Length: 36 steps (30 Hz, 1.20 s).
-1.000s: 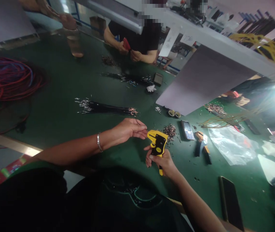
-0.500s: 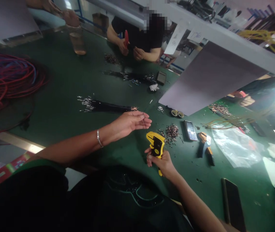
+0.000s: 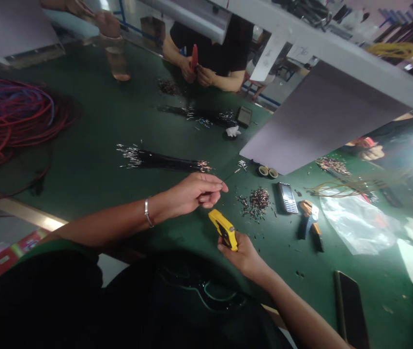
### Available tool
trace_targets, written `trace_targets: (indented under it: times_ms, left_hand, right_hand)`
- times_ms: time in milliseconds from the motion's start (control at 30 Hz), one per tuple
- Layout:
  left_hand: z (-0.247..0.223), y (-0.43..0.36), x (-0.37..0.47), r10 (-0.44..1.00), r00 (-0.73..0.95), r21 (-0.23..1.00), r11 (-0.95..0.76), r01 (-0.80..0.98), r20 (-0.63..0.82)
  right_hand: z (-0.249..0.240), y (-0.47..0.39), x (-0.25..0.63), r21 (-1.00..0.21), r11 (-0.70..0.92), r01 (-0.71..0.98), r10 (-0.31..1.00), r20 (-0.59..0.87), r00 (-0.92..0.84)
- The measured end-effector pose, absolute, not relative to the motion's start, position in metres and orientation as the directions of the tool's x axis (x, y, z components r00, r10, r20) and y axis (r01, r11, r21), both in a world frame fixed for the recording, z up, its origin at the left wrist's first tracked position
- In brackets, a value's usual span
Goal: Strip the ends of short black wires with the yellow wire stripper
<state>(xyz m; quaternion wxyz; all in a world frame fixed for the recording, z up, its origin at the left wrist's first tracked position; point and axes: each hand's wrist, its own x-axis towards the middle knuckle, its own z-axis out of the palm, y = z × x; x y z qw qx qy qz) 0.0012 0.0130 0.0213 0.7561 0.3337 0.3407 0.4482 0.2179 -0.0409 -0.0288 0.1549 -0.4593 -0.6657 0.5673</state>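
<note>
My left hand [image 3: 201, 191] pinches a thin black wire [image 3: 231, 174] between thumb and fingers; the wire's pale tip points up and right. Just below it, my right hand [image 3: 240, 249] is wrapped round a yellow and black hand tool [image 3: 223, 229], whose head is tilted up to the left and apart from the wire. Behind my left hand a bundle of black wires [image 3: 166, 161] with bare ends lies on the green table [image 3: 93, 131]. A pile of small dark and coppery scraps [image 3: 259, 198] sits to the right of the tool.
At the right lie a keypad phone [image 3: 287, 198], orange-and-blue pliers [image 3: 310, 218], a clear plastic bag [image 3: 359, 220] and a dark smartphone [image 3: 351, 308]. Red wire coils [image 3: 10, 118] are at the left. Two tape rolls [image 3: 267, 171] rest near a grey panel [image 3: 318, 114]. Across the table a person holds a red tool [image 3: 193, 57].
The yellow tool has turned and moved slightly left and down, away from the wire. My left fingers have curled in, and the wire now points up and right instead of down to the tool.
</note>
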Motion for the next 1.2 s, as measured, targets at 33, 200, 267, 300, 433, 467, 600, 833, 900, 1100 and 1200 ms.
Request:
trace_targets:
  times_ms: [33, 200, 267, 300, 433, 467, 600, 833, 900, 1100, 1200]
  left_hand:
    - [0.022, 0.012, 0.002, 0.897, 0.378, 0.819, 0.387, -0.423, -0.229]
    - [0.019, 0.006, 0.006, 0.843, 0.447, 0.819, 0.467, -0.334, -0.299]
    - [0.021, 0.003, 0.007, 0.817, 0.474, 0.814, 0.499, -0.297, -0.328]
    - [0.022, 0.001, 0.008, 0.806, 0.484, 0.81, 0.513, -0.283, -0.341]
    - [0.029, -0.003, 0.008, 0.792, 0.474, 0.779, 0.554, -0.295, -0.384]
    - [0.029, -0.004, 0.008, 0.792, 0.469, 0.768, 0.562, -0.308, -0.391]
    - [0.028, -0.004, 0.01, 0.786, 0.478, 0.743, 0.577, -0.339, -0.392]
    - [0.031, 0.001, 0.016, 0.788, 0.451, 0.736, 0.585, -0.339, -0.419]
    - [0.033, 0.004, 0.017, 0.796, 0.445, 0.747, 0.573, -0.337, -0.41]
    - [0.033, 0.013, 0.016, 0.79, 0.462, 0.737, 0.579, -0.349, -0.402]
    - [0.03, 0.014, 0.013, 0.775, 0.479, 0.725, 0.598, -0.342, -0.413]
  right_hand:
    - [-0.025, -0.043, 0.22, -0.887, -0.013, 0.461, 0.79, -0.292, -0.539]
    - [-0.007, -0.048, 0.23, -0.804, 0.184, 0.566, 0.765, -0.244, -0.596]
    - [-0.001, -0.05, 0.233, -0.79, 0.222, 0.572, 0.746, -0.24, -0.621]
    - [0.002, -0.051, 0.234, -0.79, 0.234, 0.567, 0.738, -0.236, -0.633]
    - [0.005, -0.057, 0.236, -0.817, 0.147, 0.558, 0.728, -0.293, -0.62]
    - [0.004, -0.058, 0.236, -0.822, 0.1, 0.561, 0.726, -0.325, -0.606]
    - [0.003, -0.062, 0.239, -0.824, -0.023, 0.567, 0.704, -0.415, -0.576]
    - [0.008, -0.053, 0.248, -0.744, 0.24, 0.624, 0.721, -0.293, -0.628]
    - [0.006, -0.051, 0.249, -0.708, 0.353, 0.612, 0.717, -0.215, -0.663]
    - [0.0, -0.048, 0.245, -0.619, 0.557, 0.554, 0.685, -0.034, -0.728]
    - [0.001, -0.048, 0.243, -0.621, 0.568, 0.539, 0.674, -0.025, -0.739]
